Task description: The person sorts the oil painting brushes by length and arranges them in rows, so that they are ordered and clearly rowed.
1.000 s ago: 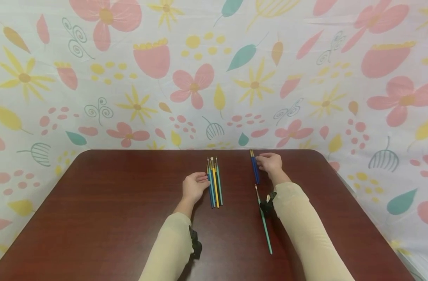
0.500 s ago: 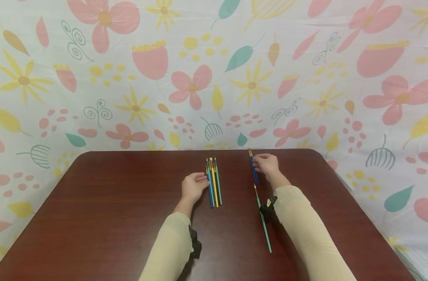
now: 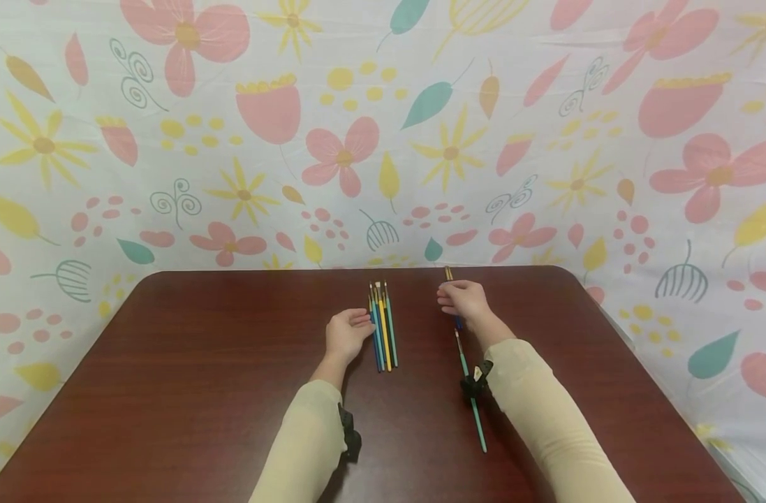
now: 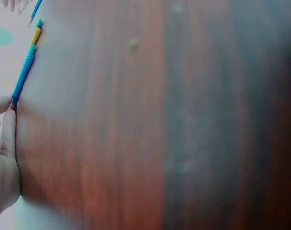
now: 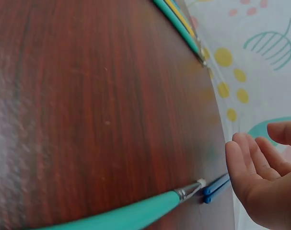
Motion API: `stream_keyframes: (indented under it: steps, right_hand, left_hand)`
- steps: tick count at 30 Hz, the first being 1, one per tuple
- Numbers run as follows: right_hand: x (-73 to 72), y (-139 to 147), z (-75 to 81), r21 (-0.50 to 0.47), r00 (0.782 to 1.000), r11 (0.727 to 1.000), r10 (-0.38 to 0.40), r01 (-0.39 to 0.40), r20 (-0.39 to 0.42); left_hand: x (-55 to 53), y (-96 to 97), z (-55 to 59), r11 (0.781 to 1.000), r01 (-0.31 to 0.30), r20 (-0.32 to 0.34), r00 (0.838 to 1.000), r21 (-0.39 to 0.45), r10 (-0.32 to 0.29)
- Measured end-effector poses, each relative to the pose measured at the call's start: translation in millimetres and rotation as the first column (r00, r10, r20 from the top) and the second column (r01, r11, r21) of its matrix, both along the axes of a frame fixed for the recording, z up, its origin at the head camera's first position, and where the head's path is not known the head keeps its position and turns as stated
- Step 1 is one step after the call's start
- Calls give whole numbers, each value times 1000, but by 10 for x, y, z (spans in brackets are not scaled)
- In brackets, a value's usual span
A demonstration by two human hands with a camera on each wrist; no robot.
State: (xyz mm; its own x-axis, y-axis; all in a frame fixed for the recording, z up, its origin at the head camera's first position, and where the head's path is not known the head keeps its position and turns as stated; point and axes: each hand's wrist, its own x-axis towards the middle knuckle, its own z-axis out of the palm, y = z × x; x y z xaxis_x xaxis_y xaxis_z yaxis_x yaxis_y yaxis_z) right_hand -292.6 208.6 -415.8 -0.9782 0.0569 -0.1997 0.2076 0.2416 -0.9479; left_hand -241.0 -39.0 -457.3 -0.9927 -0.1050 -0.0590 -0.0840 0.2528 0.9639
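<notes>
While the right hand [image 3: 464, 299], fingers loosely bent, empty, is over two slim blue-handled paintbrushes [image 5: 215, 185] | left hand [image 3: 347, 335], fingers relaxed, at multicoloured slim-paintbrush bundle [image 3: 385, 332] | pair best pinched together

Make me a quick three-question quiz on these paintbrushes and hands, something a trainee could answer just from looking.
1. Multiple choice: which hand is nearer the yellow brush? A right, B left, C equally near.
2. True or false: in the head view, the lone teal brush lies lower than the pair of brushes by the right hand.
3. Fill in: that pair's handles are ____.

Key: 1 B, the left hand; 2 true; 3 blue.
</notes>
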Motion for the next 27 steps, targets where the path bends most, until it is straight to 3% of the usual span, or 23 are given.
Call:
stream_keyframes:
  steps: [11,27]
  right_hand:
    - [75,-128,9,-57,998,998,14,-11,60]
    - [151,-306,-17,-124,996,990,71,-63,58]
  left_hand:
    - [-6,-20,-25,1000,6,2,1000,14,-6]
    - [8,-19,-24,1000,-1,6,1000,3,1]
